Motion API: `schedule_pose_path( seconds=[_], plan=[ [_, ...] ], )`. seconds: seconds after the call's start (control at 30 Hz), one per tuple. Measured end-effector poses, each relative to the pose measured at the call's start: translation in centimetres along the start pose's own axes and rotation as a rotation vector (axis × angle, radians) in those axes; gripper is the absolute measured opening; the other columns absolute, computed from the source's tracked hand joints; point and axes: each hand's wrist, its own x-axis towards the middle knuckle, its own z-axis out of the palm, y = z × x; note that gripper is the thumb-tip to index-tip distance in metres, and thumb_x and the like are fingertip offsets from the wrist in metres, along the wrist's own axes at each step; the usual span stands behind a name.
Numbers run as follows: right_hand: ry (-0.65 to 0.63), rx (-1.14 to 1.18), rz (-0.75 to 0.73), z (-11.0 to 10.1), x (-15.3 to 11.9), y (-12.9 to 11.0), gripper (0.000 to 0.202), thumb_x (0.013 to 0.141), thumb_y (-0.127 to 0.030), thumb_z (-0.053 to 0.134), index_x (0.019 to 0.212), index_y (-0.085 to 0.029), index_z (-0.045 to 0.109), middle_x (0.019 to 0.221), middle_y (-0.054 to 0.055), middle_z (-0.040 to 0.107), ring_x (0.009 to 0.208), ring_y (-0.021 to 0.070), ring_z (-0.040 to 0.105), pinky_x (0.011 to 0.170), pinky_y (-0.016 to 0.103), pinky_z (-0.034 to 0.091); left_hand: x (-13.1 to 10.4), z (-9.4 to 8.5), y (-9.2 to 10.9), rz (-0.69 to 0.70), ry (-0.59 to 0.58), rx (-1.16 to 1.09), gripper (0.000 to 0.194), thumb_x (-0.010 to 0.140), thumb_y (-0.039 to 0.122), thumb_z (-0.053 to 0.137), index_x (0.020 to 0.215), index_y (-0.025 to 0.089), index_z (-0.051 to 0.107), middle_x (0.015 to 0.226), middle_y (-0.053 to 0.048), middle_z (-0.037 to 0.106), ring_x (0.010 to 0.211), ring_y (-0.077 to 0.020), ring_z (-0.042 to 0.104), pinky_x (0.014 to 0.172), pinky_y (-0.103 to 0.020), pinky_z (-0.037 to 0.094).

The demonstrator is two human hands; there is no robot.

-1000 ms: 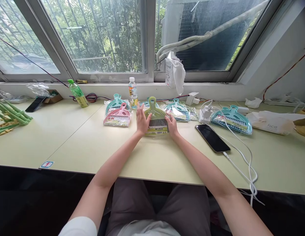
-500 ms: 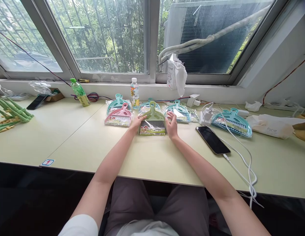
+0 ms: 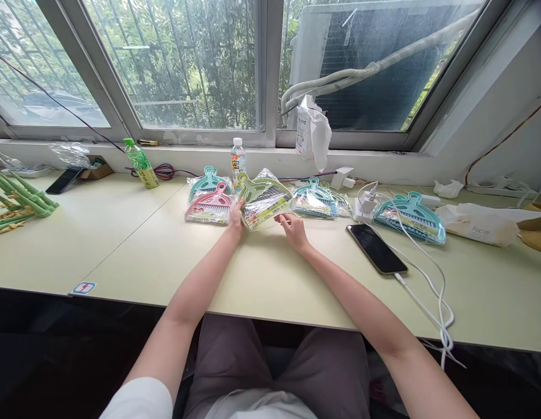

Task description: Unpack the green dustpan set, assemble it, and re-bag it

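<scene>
"Green wrapped dustpan set [image 3: 264, 201]: gripped how?"

"Pinched at the left side by the left hand [image 3: 236, 216]; touched along the lower edge by the right hand [image 3: 294, 230], hard to tell whether pinched."

"Handling?"

"Tilted over the table [image 3: 253, 279]; best supported at both ends, clear of the pink set [image 3: 209, 205]."

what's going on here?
A person's left hand grips the left side of a plastic-wrapped green dustpan-and-brush set, which is tilted. The right hand is at its lower right edge; whether it pinches the wrapping is hard to tell. To the left on the table lies a pink set, with a teal set behind it. Off to the right, a black phone lies with a white cable plugged in.
</scene>
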Motion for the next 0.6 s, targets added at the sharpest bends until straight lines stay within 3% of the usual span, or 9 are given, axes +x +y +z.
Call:
schedule_pose_path(
  seconds=[0.1, 0.17, 0.37, 0.5, 0.6],
  plan=[
    [0.008, 0.201, 0.186, -0.1, 0.4, 0.7, 0.047, 0.082, -0.065, 0.054, 0.089, -0.019, 0.061, 0.093, 0.010, 0.070, 0.086, 0.0237, 0.068, 0.069, 0.035, 0.055, -0.7, 0.5, 0.3, -0.027, 0.003, -0.055, 0.036, 0.082, 0.032, 0.062, 0.114, 0.016, 0.060, 0.096, -0.008, 0.071, 0.094, -0.0219, 0.068, 0.084, -0.035, 0.054],
    [0.054, 0.241, 0.273, -0.1, 0.7, 1.5, 0.051, 0.073, -0.068, 0.063, 0.084, -0.019, 0.058, 0.089, 0.009, 0.069, 0.083, 0.0231, 0.068, 0.069, 0.034, 0.054, -1.2, 0.6, 0.5, -0.062, -0.050, -0.018, 0.033, 0.077, 0.029, 0.066, 0.107, 0.017, 0.063, 0.092, -0.007, 0.072, 0.091, -0.0225, 0.068, 0.080, -0.035, 0.054],
    [0.222, 0.340, 0.367, -0.6, 1.2, 3.1, 0.045, 0.068, -0.058, 0.072, 0.085, -0.020, 0.055, 0.086, 0.005, 0.067, 0.081, 0.0204, 0.064, 0.073, 0.037, 0.057, -1.4, 0.1, 1.0, -0.060, -0.224, 0.044, 0.035, 0.066, 0.026, 0.077, 0.097, 0.021, 0.065, 0.096, -0.001, 0.072, 0.084, -0.0154, 0.066, 0.068, -0.024, 0.049],
    [0.315, 0.340, 0.357, -0.7, 1.2, 3.0, 0.042, 0.069, -0.048, 0.073, 0.095, -0.022, 0.053, 0.100, 0.006, 0.065, 0.085, 0.0191, 0.065, 0.076, 0.037, 0.059, -0.6, -0.3, 0.7, -0.041, -0.194, 0.059, 0.037, 0.067, 0.038, 0.082, 0.096, 0.019, 0.069, 0.098, -0.004, 0.073, 0.085, -0.0146, 0.067, 0.071, -0.024, 0.050],
    [0.377, 0.276, 0.389, -0.8, 1.2, 2.8, 0.037, 0.071, -0.046, 0.072, 0.091, -0.022, 0.052, 0.098, 0.005, 0.064, 0.083, 0.0182, 0.065, 0.076, 0.035, 0.060, -0.4, -0.4, 0.6, -0.043, -0.162, 0.072, 0.037, 0.070, 0.044, 0.080, 0.095, 0.019, 0.071, 0.099, -0.007, 0.073, 0.091, -0.0174, 0.068, 0.075, -0.025, 0.051]
  ],
)
